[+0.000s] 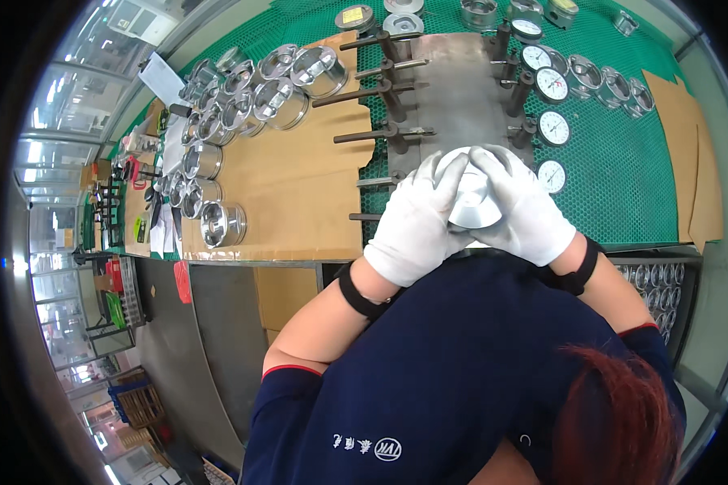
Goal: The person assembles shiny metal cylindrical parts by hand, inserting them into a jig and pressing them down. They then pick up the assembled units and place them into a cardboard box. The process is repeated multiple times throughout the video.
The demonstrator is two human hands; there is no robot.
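Both of my hands wear white gloves and close around a shiny metal piston (pixel 474 206), its domed face turned toward me. My left hand (pixel 416 222) wraps the piston's left side, and my right hand (pixel 530 212) grips the right side. The fingers of both hands meet near its far edge. The piston is at the near end of a flat grey metal plate (pixel 457 89); whether it rests on the plate is hidden by my hands. Dial gauges (pixel 553 128) on dark posts line the plate's right side. Clamp rods (pixel 372 137) stick out along its left side.
Several machined pistons (pixel 281 103) stand on brown cardboard (pixel 299 186) at the left. More pistons (pixel 615 85) sit on the green mat (pixel 623 178) at the right and far edge. Below the bench on the right is a tray of metal parts (pixel 659 295).
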